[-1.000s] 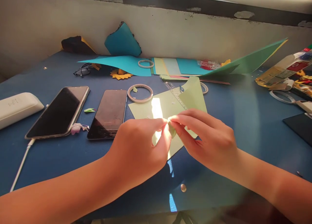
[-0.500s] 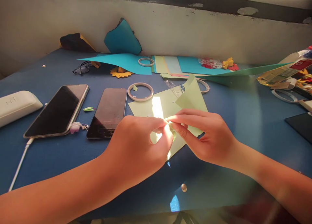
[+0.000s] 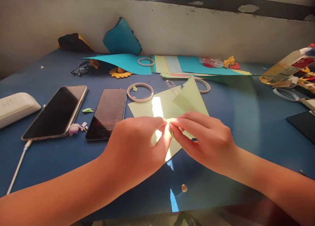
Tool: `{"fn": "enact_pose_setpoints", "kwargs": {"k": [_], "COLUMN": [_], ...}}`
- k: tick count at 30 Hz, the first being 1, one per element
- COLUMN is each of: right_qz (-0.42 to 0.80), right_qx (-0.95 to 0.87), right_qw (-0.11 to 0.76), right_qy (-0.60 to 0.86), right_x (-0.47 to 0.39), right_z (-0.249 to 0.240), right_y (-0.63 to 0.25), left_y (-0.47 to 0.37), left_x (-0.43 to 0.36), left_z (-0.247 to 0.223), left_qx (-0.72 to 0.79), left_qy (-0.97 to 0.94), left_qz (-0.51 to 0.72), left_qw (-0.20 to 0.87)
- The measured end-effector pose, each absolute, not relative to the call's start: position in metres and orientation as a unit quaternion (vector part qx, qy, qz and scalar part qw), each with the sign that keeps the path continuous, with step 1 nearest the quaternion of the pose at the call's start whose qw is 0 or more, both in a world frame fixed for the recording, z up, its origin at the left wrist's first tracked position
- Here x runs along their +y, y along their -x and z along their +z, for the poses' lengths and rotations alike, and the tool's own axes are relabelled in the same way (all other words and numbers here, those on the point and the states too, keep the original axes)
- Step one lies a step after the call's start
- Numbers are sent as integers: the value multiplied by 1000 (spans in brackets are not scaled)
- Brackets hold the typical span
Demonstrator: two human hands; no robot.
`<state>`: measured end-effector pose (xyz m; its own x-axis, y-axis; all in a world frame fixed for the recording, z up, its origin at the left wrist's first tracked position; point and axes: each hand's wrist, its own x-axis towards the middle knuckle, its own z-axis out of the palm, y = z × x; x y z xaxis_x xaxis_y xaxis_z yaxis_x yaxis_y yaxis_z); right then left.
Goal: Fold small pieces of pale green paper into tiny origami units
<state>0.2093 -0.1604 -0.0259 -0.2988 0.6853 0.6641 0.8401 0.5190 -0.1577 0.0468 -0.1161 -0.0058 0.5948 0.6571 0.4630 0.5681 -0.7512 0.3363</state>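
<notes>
My left hand (image 3: 140,140) and my right hand (image 3: 204,137) meet fingertip to fingertip near the middle of the view. Both pinch a small light piece (image 3: 168,121), pale green where it shows and mostly hidden by the fingers. Beneath them a pale green paper sheet (image 3: 140,106) lies on the blue table (image 3: 137,196), one corner curled up at the back. Sunlight falls in a bright strip across the sheet. A tape roll (image 3: 152,94) with a small green scrap on it touches the sheet's far left side.
Two phones (image 3: 57,111) (image 3: 108,109) and a white case (image 3: 18,106) lie at left. Coloured papers (image 3: 206,67), another tape roll (image 3: 146,64) and yellow paper pieces (image 3: 120,73) line the back. A tilted bottle (image 3: 285,67) is at far right.
The right hand's fingers have closed in slightly around the small piece, and its knuckles have shifted a little. The whole view has moved slightly, and the green paper at back right looks lower.
</notes>
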Motion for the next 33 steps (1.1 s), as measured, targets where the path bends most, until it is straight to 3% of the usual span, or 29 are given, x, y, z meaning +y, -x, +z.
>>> {"fn": "enact_pose_setpoints", "kwargs": {"k": [4,8,10,18,28,33], "right_qz": [-57,177,237,62,26,94], "right_qx": [-795,-806,-792,-791,-737,-724], "right_qw": [364,327,323,386,418,429], "right_qy": [483,461,461,471,530,532], "right_x": [-160,-157,-156,-157,-161,-159], "right_z": [-21,-6,-1,-12,-15,-12], "right_y": [-210,-215,-217,-214,-203,-205], "left_y": [-48,-47,-46,-47,-47,-46], "left_x": [-114,-114,-114,-115,-118,-119], "left_z": [-7,-3,-1,1,-6,-3], "left_qx": [335,321,329,357,305,317], "left_qy": [-888,-883,-876,-864,-888,-887], "left_qz": [311,332,333,325,339,329], "left_qw": [48,81,116,142,52,69]}}
